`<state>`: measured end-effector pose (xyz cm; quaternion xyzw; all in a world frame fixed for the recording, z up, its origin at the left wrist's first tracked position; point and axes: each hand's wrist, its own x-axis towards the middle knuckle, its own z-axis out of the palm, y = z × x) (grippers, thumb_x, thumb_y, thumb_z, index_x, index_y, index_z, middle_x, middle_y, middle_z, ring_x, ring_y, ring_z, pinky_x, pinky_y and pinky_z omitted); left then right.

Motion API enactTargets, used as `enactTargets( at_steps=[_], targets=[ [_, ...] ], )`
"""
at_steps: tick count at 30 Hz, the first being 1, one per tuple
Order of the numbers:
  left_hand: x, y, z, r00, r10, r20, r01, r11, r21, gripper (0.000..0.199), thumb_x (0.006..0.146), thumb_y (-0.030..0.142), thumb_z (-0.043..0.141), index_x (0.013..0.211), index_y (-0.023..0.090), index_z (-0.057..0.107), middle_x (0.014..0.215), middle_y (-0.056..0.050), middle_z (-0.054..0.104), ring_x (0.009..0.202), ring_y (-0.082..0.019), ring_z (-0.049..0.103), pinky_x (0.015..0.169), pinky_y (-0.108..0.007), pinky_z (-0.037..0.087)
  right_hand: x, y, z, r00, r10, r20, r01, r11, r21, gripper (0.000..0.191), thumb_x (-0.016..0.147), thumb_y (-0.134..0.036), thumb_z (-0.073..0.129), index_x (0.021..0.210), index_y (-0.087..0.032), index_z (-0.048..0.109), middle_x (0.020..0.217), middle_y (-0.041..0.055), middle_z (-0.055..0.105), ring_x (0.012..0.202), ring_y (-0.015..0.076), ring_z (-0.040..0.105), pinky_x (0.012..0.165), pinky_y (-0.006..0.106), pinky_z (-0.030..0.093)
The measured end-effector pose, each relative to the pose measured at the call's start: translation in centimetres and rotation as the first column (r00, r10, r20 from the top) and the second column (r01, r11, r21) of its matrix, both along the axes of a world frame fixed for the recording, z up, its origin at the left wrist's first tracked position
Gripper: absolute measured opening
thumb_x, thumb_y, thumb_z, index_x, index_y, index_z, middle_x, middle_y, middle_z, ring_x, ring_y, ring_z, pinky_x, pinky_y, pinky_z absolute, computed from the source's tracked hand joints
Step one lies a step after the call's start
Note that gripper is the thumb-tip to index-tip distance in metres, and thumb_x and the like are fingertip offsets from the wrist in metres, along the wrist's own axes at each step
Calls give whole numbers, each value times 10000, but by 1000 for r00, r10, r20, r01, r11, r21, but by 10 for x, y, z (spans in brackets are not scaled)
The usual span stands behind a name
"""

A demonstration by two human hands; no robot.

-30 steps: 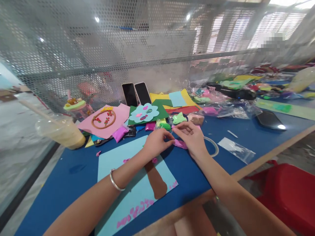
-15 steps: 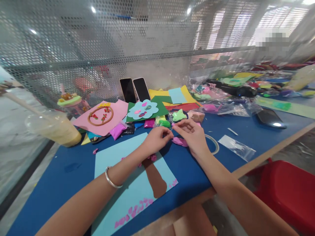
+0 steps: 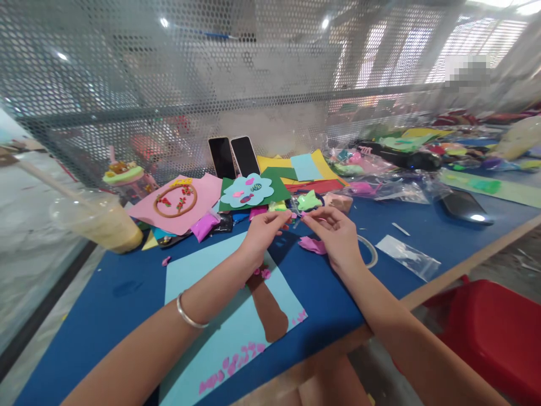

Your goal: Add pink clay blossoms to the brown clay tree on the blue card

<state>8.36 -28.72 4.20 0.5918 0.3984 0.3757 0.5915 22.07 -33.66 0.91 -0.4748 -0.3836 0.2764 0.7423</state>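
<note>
My left hand [image 3: 262, 235] and my right hand [image 3: 336, 234] are raised close together above the table, thumb and fingers pinched. A tiny bit of pink clay [image 3: 294, 215] shows at my left fingertips, and another pink speck sits at the right ones. Under my right hand lies a larger flattened lump of pink clay [image 3: 311, 245]. My left forearm crosses a light blue sheet [image 3: 203, 304] and hides part of it. On that sheet are a brown tree trunk [image 3: 270, 316], small pink clay blossoms [image 3: 265, 273] near its top, and pink dabs along the lower edge.
A plastic drink cup [image 3: 97, 223] stands at the left. Behind the sheet are pink paper [image 3: 207, 197] with a clay ring, a blue flower cutout [image 3: 232, 194], clay packets and two phones [image 3: 222, 158]. A tape roll [image 3: 371, 254], plastic bag [image 3: 408, 256] and dark phone [image 3: 462, 206] lie right.
My left hand has moved up towards my right fingertips, and pink clay now shows at its fingers. My right hand has shifted slightly. The view has moved a little.
</note>
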Motion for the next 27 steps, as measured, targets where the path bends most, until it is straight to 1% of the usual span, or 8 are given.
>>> enactTargets(
  at_steps=[2,5,8,10,16,22,27],
  targets=[
    [1,-4,1,999,5,52,-2,999,-53,249,700,386,671,794,165,738,853,-51,683,747,-135,564,655,-242,407,1,1,0,1000,-4,-6,4,1000,8,253,587,-290,803,725,-184,619,714,-7,654,726,152,656,769,325,548],
    [3,-13,0,990,18,138,-2,993,-120,204,686,271,648,834,171,747,893,-52,691,743,-128,568,663,-242,409,3,2,0,1000,-28,11,27,999,39,234,593,-267,802,712,-183,618,720,-7,650,720,145,650,760,312,546],
    [5,-23,-2,976,29,214,8,985,-175,258,646,168,611,861,185,752,918,-45,699,752,-122,577,702,-245,418,4,2,1,997,-71,29,68,994,85,216,601,-250,797,695,-184,614,722,-8,646,722,145,649,753,306,545],
    [7,-30,-4,968,38,246,15,978,-208,296,632,137,592,874,193,754,940,-42,697,754,-116,574,717,-242,423,3,1,1,996,-85,36,81,991,110,206,612,-241,791,695,-186,610,724,-9,642,725,146,649,748,303,544],
    [10,-41,-3,946,71,316,6,972,-236,358,631,112,593,941,203,746,1032,-45,682,775,-112,573,746,-236,434,2,-2,2,996,-52,78,39,987,159,172,654,-204,763,703,-197,598,735,-6,635,735,142,646,725,285,542],
    [11,-46,0,936,79,342,3,973,-233,345,629,126,619,939,210,747,1032,-37,683,788,-115,569,760,-233,425,2,-3,2,995,-48,81,34,984,173,176,654,-184,760,713,-203,596,746,-5,640,739,145,649,728,287,537],
    [12,-53,2,929,85,362,13,966,-260,355,629,126,615,955,193,741,1036,-40,688,750,-104,567,749,-230,412,1,-3,4,997,-37,73,23,982,185,193,638,-170,768,718,-203,595,752,-5,643,742,143,647,725,281,534]
  ],
)
